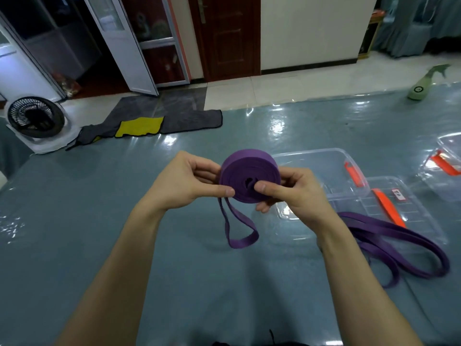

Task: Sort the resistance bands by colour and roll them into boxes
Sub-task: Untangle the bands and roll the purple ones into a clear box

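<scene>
A purple resistance band (245, 168) is wound into a thick coil held above the blue-grey table (99, 233). My left hand (192, 181) pinches the coil's left side and my right hand (291, 191) grips its right side, thumb pressed near the centre. A short loose loop of the same band (239, 228) hangs below the coil. More purple bands (399, 240) lie loose on the table at the right. A clear plastic box with orange latches (324, 158) sits open behind my right hand.
A clear lid with an orange latch (399, 208) lies beside the box, and another clear box (444, 171) stands at the far right. A green spray bottle (424, 86) lies at the back right. A fan (32, 118) and grey-yellow cloths (139, 126) sit beyond the table's left.
</scene>
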The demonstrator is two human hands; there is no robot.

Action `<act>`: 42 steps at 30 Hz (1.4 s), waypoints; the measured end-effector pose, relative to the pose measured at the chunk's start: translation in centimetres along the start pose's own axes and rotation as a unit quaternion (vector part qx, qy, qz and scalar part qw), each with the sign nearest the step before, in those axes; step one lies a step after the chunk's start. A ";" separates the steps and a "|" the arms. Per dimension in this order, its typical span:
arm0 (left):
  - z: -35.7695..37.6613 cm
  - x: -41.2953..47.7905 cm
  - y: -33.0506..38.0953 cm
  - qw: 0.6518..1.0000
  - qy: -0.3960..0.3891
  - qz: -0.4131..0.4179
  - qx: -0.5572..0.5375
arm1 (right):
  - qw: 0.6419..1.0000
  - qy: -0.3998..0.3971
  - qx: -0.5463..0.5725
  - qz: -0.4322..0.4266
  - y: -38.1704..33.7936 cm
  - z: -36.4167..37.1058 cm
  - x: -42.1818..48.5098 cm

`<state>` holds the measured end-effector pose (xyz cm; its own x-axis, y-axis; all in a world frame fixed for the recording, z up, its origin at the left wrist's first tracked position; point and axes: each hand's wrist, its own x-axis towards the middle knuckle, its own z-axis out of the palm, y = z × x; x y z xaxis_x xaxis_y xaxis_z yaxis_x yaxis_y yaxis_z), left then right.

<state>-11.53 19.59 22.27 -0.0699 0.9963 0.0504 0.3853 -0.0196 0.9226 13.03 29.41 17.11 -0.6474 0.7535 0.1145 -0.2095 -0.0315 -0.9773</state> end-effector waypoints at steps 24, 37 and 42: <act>8.1 6.4 7.1 0.914 -0.149 -0.030 0.376 | 0.963 -0.041 -0.266 0.011 0.9 -8.3 -1.3; 6.7 6.8 5.6 0.985 -0.035 -0.003 0.170 | 0.999 -0.015 -0.030 -0.003 0.7 -9.3 1.2; 6.8 7.5 5.1 0.987 -0.029 -0.014 0.156 | 0.999 0.012 0.022 -0.021 1.2 -9.7 1.7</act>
<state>-3.83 27.54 24.73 -0.0350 0.9994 -0.0039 0.6494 0.0257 0.7601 18.76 37.06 14.44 -0.6194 0.7705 0.1510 -0.2685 -0.0272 -0.9629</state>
